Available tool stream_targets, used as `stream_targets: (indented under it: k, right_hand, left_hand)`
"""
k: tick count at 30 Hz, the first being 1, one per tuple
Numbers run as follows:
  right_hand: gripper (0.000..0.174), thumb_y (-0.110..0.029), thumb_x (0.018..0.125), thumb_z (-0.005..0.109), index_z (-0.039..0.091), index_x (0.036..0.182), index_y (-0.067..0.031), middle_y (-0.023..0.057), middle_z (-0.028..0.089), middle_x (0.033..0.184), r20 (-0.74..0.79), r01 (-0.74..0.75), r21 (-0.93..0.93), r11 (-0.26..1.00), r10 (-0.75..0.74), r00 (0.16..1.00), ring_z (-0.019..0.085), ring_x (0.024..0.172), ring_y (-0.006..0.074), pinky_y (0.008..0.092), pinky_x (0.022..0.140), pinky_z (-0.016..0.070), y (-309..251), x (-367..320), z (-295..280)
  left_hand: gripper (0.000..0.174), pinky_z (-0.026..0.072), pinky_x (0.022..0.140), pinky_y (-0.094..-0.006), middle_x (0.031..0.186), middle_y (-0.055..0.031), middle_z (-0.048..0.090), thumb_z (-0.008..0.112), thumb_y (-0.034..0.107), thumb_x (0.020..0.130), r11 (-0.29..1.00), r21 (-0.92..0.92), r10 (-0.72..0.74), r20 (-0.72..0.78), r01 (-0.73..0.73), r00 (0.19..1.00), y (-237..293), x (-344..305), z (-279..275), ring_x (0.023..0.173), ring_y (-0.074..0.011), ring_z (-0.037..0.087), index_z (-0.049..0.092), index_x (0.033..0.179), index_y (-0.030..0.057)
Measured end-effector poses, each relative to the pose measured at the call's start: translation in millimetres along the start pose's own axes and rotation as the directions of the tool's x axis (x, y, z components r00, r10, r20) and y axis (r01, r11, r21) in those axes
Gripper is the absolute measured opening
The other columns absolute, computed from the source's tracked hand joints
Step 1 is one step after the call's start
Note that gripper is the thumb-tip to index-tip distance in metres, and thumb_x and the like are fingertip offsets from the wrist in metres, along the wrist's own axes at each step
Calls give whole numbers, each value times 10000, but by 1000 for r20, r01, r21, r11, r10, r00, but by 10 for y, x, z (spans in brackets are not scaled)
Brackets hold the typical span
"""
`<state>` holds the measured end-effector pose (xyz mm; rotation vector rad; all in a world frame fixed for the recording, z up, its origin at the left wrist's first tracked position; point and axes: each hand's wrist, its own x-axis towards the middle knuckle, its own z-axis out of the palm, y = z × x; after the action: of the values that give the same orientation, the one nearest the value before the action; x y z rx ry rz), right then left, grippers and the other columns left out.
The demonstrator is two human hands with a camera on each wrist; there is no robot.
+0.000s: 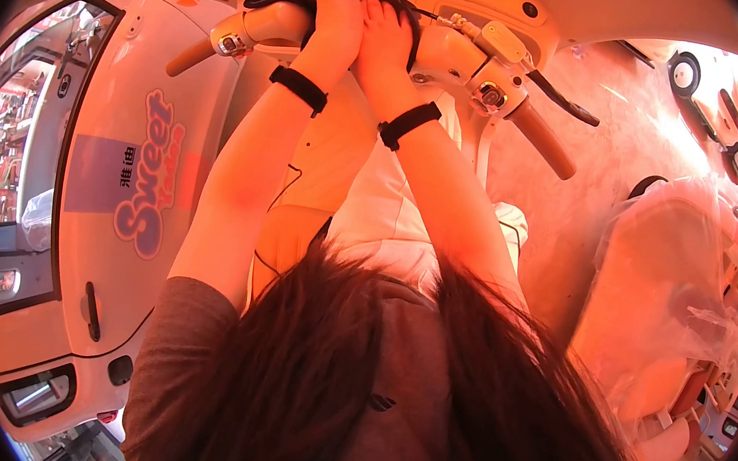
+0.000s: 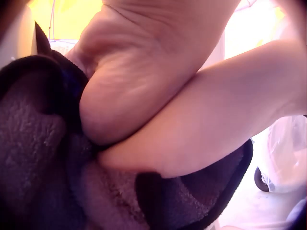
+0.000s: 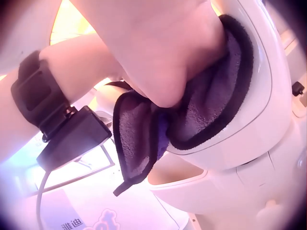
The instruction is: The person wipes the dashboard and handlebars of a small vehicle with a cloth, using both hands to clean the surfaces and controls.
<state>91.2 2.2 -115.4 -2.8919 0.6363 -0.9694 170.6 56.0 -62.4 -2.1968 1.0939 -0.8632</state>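
Note:
A dark, fleecy cloth (image 3: 211, 105) with black edging lies bunched over the middle of a scooter's handlebar (image 1: 451, 52). My left hand (image 1: 337, 25) and right hand (image 1: 385, 39) are side by side on it, wrists close together. Both grip the cloth, whose folds gather beneath the heel of the right hand (image 3: 153, 62) in the right wrist view. The left hand (image 2: 139, 76) overlaps the other arm in the left wrist view. Most fingertips are hidden. Loose edges of the cloth hang down on both sides of the hands.
Brown grips (image 1: 542, 141) and a black brake lever (image 1: 567, 100) stick out at the handlebar's ends. A pale vehicle with a printed door (image 1: 133, 206) stands close on the left. Another scooter, wrapped in clear plastic (image 1: 640, 304), is on the right.

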Motion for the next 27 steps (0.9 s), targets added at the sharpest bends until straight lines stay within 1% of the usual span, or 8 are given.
stream_targets:
  k: [4, 6, 9, 14, 17, 21, 23, 27]
  right_hand:
    - [605, -280, 917, 619, 515, 1449, -10, 131, 531, 1449, -1, -47, -301, 952, 49, 999, 479, 1361, 299, 469, 1135, 399, -55, -125, -76]
    - [624, -280, 936, 603, 488, 1471, 20, 163, 514, 1474, 45, -64, -381, 923, 88, 995, 473, 1367, 318, 467, 1140, 391, -130, -157, -150]
    - [615, -284, 970, 568, 467, 1478, 48, 197, 496, 1496, 126, -81, -605, 792, 196, 972, 458, 1375, 345, 471, 1139, 378, -227, -203, -297]
    - [644, -543, 1105, 327, 459, 1480, -37, 18, 469, 1558, -78, -75, -990, -119, 22, 997, 438, 1411, 308, 356, 1185, 339, -384, -529, -829]
    - [687, -583, 1114, 234, 455, 1473, -41, 48, 437, 1582, -363, -371, -858, -355, -91, 927, 418, 1441, 237, 337, 1212, 309, -241, -467, -542]
    - [694, -596, 1106, 261, 466, 1460, -36, 118, 445, 1559, -96, -94, -971, -219, 0, 995, 401, 1449, 228, 323, 1209, 301, -202, -462, -521]
    - [590, -349, 979, 497, 536, 1423, 36, 222, 535, 1428, 245, 233, -757, 610, -64, 967, 436, 1366, 370, 475, 1153, 293, 12, -366, -402]
    - [590, -382, 943, 527, 594, 1335, 54, 218, 580, 1346, 133, 192, -729, 657, -140, 981, 468, 1304, 358, 469, 1110, 324, 114, -259, -385]
  left_hand:
    - [302, 536, 915, -543, 986, -52, 716, 628, 256, 937, 982, 187, -28, 11, 25, 1000, 198, -76, 21, 915, -266, 729, 642, 1164, 56]
    - [393, 451, 1078, -581, 1183, -196, 689, 567, 257, 965, 977, 190, -105, 24, 98, 994, 315, -108, -41, 1103, -364, 678, 606, 1257, -3]
    - [351, 440, 1080, -546, 1138, -161, 686, 579, 244, 961, 944, 329, -1, -35, 12, 999, 233, -310, -184, 1126, -308, 669, 602, 1221, 9]
    - [444, 391, 1146, -580, 1302, -263, 633, 523, 246, 996, 853, 521, 50, -20, -32, 999, 315, -577, -402, 1268, -428, 593, 557, 1324, -51]
    - [447, 379, 1158, -580, 1347, -285, 608, 517, 237, 998, 862, 507, -2, 11, -4, 1000, 319, -590, -544, 1300, -436, 574, 547, 1333, -57]
    - [418, 362, 1178, -561, 1385, -312, 587, 513, 215, 996, 958, 270, -79, -78, 97, 994, 470, -493, -124, 1326, -434, 563, 550, 1312, -57]
    - [403, 364, 1177, -549, 1350, -303, 610, 511, 213, 996, 957, 273, -69, -104, 96, 992, 433, -461, -147, 1306, -427, 578, 558, 1292, -56]
    - [332, 421, 1102, -455, 1095, -164, 692, 565, 199, 954, 948, 293, -73, -174, 122, 982, 362, -354, -193, 1152, -324, 659, 595, 1202, -19]
